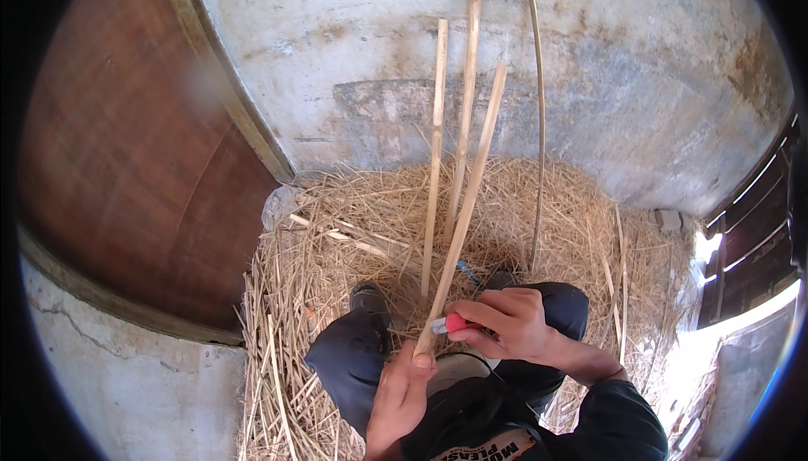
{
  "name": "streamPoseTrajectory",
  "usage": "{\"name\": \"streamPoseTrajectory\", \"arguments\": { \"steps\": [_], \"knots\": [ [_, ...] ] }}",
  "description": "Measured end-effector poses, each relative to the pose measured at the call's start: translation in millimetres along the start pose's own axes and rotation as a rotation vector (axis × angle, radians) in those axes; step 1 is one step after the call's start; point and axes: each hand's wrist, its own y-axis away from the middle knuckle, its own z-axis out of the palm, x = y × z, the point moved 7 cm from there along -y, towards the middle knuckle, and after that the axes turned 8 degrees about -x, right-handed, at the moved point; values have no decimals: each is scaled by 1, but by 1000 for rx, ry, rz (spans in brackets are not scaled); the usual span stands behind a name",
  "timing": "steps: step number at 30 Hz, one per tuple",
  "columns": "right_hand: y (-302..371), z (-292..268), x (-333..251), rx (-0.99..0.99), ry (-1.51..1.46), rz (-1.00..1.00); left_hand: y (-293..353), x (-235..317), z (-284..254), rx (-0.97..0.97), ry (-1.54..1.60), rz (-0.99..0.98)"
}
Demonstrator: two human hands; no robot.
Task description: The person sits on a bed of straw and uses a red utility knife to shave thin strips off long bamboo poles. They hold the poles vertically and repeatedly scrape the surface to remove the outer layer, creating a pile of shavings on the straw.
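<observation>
My left hand (399, 395) is closed round the near end of a pale bamboo strip (473, 181), its thumb lying along the top. From there the strip slants up and away from me, its far end in front of the wall. Closed in my right hand (512, 323) is a red-handled utility knife (455, 323). The knife's short grey blade meets the strip just beyond my left thumb. Two more bamboo strips, a shorter one (437, 116) and a taller one (470, 65), stand behind it, leaning toward the wall. Farther right leans a thin curved stick (539, 99).
Dry straw and shavings (581, 200) cover the floor around my bent knees. A stained concrete wall (640, 107) rises ahead. On the left is a brown wooden panel (143, 158) in a frame. Dark slats (753, 208) with light behind them are at the right.
</observation>
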Motion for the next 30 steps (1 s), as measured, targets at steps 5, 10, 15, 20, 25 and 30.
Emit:
{"name": "streamPoseTrajectory", "arguments": {
  "steps": [5, 10, 15, 20, 25, 30],
  "knots": [
    [0, 3, -5, 17, 17, -38, 0, 12, 2, 78, -93, 27],
    [-2, 0, -7, 38, 32, -40, 2, 18, 3, 136, -171, 36],
    [-2, -1, -6, 55, 73, -12, 4, 23, 4, 150, -221, 15],
    [-4, -4, -5, 81, 96, -15, 4, 21, 4, 175, -229, 49],
    [-7, -6, -7, 52, 124, -9, 4, 20, 3, 159, -242, 19],
    [0, -20, 42, 239, 94, 229, 12, 7, 13, 118, -283, -27]
  ]
}}
